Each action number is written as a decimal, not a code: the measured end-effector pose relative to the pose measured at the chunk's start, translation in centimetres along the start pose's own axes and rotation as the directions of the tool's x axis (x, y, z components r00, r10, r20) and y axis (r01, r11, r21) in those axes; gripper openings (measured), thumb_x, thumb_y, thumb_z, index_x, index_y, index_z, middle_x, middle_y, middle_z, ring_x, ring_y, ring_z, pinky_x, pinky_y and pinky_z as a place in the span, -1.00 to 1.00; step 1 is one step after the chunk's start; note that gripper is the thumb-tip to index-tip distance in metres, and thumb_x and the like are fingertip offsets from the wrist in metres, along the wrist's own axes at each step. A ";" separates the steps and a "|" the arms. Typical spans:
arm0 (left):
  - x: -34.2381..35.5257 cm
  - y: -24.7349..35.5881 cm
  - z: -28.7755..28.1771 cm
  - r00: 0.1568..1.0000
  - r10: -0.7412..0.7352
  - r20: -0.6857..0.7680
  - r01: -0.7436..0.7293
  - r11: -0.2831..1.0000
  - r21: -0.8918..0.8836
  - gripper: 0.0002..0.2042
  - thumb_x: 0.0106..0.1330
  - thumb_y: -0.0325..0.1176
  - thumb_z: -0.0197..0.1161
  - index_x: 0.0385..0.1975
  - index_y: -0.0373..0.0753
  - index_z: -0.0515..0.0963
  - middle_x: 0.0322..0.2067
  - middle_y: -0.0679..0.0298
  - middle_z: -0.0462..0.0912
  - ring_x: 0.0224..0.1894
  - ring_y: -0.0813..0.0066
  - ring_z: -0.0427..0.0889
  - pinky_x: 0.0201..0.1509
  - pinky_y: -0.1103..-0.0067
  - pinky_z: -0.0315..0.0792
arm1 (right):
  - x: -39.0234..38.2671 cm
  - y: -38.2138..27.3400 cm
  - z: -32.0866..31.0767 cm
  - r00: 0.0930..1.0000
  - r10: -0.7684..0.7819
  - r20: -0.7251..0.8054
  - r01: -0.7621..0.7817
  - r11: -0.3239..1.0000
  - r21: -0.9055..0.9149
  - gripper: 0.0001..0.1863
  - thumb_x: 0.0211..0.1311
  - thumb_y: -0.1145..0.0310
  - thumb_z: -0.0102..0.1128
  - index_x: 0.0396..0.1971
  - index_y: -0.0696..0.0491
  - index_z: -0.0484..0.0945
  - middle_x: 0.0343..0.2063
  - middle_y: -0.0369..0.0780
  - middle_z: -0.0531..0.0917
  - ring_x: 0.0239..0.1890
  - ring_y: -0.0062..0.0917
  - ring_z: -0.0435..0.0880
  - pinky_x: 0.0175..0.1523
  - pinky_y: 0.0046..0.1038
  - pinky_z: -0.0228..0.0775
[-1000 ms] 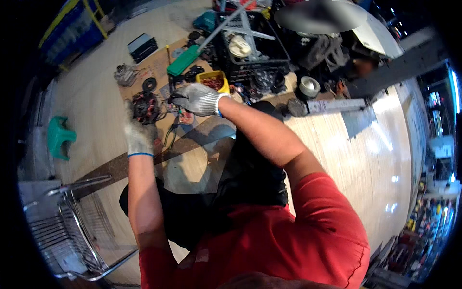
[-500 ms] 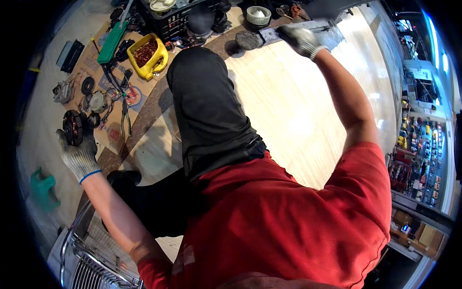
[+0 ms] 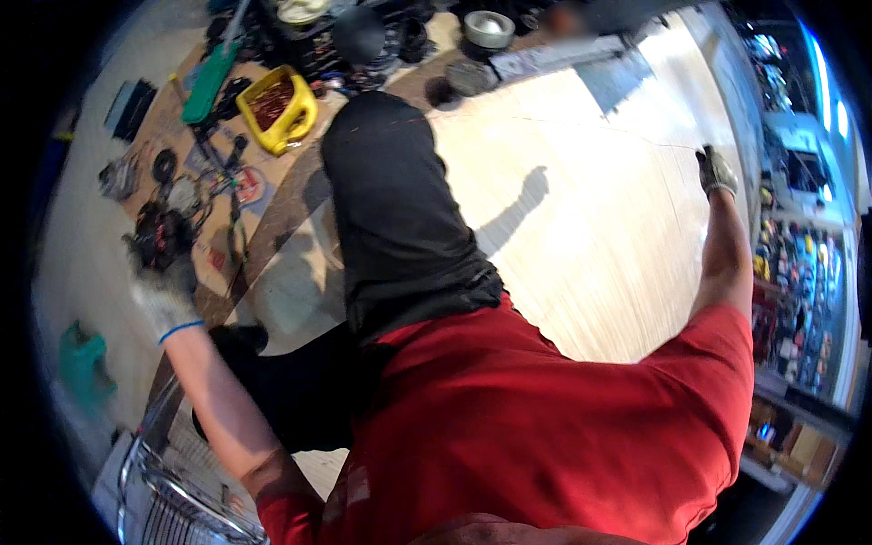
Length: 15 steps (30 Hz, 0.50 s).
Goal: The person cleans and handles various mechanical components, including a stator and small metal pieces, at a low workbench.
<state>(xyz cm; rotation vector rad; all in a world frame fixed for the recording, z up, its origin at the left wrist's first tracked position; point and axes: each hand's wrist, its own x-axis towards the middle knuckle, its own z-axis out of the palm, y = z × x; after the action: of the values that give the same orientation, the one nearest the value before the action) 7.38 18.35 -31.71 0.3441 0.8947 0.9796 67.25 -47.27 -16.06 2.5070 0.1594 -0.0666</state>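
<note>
My left hand (image 3: pixel 162 295), in a pale knit glove with a blue cuff edge, is closed around a dark round motor part with reddish-copper windings (image 3: pixel 162 234); motion blurs both. My right hand (image 3: pixel 718 174), gloved too, is stretched far out to the right above the pale floor. Its fingers are closed. What looks like a thin wire (image 3: pixel 636 138) runs from its fingertips leftward over the floor. Where the wire's other end lies, I cannot tell. Beside my left hand, pliers (image 3: pixel 236 232) and motor pieces (image 3: pixel 184 195) lie on flattened cardboard.
A cut yellow jug (image 3: pixel 304 123) holds copper-coloured scraps. Near it lies a long green-cased tool (image 3: pixel 209 86). Dark crates and parts (image 3: pixel 313 45), a white-rimmed round part (image 3: pixel 489 32) and a grey bar (image 3: pixel 554 59) line the far side. A metal rack (image 3: pixel 173 509) stands at lower left.
My right hand has swung from the grey bar out to the right and nearer me, and a thin line now trails from it. My left hand stays near its place with the motor part, now blurred.
</note>
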 end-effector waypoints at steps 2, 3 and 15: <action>4.3 1.6 -6.8 0.600 -0.100 0.794 0.104 0.993 0.047 -0.59 0.53 -0.18 -0.17 0.18 -0.28 0.42 0.11 0.03 0.51 0.17 0.15 0.47 0.32 0.28 0.33 | 2.0 -1.5 1.0 0.985 -0.169 0.029 0.170 0.984 -0.058 -0.19 0.21 -0.19 0.13 0.35 -0.03 0.23 0.28 0.01 0.37 0.33 -0.06 0.32 0.37 -0.14 0.17; 4.3 0.7 -6.1 0.681 -0.101 0.725 0.187 0.982 -0.039 -0.57 0.51 -0.12 -0.13 0.18 -0.30 0.41 0.11 0.01 0.51 0.15 0.13 0.48 0.30 0.26 0.35 | 3.0 -1.8 3.1 0.960 -0.274 0.051 0.278 0.955 -0.107 -0.13 0.13 -0.18 0.25 0.35 -0.01 0.24 0.27 0.07 0.37 0.33 -0.04 0.30 0.38 -0.13 0.16; -3.1 -0.9 1.7 0.996 0.039 0.084 -0.029 0.992 -0.120 -0.71 0.50 -0.15 0.00 -0.04 -0.24 0.47 -0.11 0.08 0.63 -0.11 0.16 0.67 -0.01 0.17 0.60 | -26.7 -43.6 -22.7 0.064 -0.626 -0.777 0.963 -0.165 0.211 -0.37 0.15 0.15 0.35 0.16 0.17 0.43 0.11 0.00 0.54 0.15 -0.28 0.55 0.21 -0.35 0.41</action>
<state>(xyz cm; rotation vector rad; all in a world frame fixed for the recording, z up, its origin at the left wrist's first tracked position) 8.46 15.47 -29.64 0.2991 0.7511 1.0367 35.31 -1.60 -20.92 2.4548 2.6049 -0.1461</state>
